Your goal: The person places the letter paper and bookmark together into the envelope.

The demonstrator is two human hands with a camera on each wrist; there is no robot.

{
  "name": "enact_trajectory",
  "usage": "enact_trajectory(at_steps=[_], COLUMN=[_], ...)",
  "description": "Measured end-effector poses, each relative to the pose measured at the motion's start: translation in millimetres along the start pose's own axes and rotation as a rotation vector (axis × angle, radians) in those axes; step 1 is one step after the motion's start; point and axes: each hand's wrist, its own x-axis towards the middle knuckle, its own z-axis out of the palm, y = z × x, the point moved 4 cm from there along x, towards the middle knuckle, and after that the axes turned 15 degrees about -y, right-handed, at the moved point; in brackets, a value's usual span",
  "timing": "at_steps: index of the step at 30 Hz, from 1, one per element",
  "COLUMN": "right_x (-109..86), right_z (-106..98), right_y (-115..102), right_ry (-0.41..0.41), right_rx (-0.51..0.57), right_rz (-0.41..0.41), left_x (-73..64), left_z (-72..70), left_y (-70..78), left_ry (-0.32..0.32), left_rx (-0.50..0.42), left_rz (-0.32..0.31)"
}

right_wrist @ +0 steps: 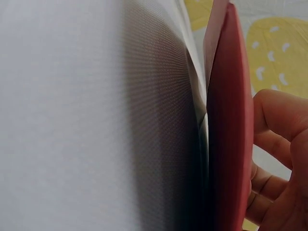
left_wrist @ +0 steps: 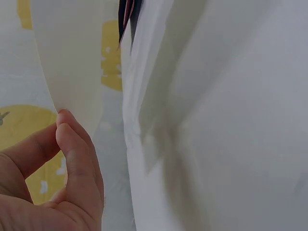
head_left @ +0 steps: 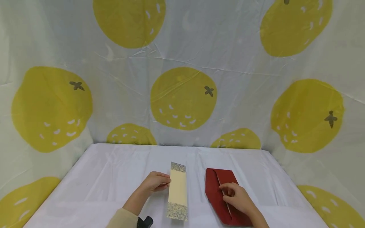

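Note:
My left hand [head_left: 156, 182] pinches the left long edge of a narrow cream card [head_left: 178, 186], with dark lace-like patterned bands at both its ends. The card is held upright over the white table; in the left wrist view, thumb and fingertips meet at the edge of its plain pale side [left_wrist: 72, 57]. On the right, a red envelope [head_left: 212, 185] lies with its slanted long side showing a pale edge line. My right hand [head_left: 236, 196] is over it, fingers bent and pinching at that pale edge. In the right wrist view, the red envelope [right_wrist: 231, 120] hides the fingertips.
A white cloth [head_left: 128, 164] covers the table. Behind it and at both sides hangs a pale curtain [head_left: 242, 95] printed with large yellow fruits. A black strap with a small black knob [head_left: 146, 222] sits at my left wrist, by a beige sleeve [head_left: 122, 218].

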Motion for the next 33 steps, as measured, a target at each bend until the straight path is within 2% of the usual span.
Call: enact_trajectory(at_steps=[7,14,20,25,33], right_x=[0.2,-0.7,-0.9,-1.1,-1.1], right_z=[1,2,1,1,1], right_y=[0,0,-1,0,0], right_ry=[-0.004,-0.001,0.000,-0.008,0.008], right_rx=[0.005,-0.007,0.005,0.011,-0.001], right_rz=[-0.011,0.003,-0.016,-0.018,-0.024], left_x=[15.3,28.8,42.4,48.2,55.6], left_z=[32.8,60.2,77.5,88.9,104.3], left_y=[-2.1,-3.2,-6.4,-9.1,-9.4], left_ry=[-0.079,-0.097,-0.090,-0.096,-0.089], left_rx=[-0.063,-0.079,-0.062,-0.049,-0.103], left_rz=[0.018,0.014,-0.030,-0.041,0.018])
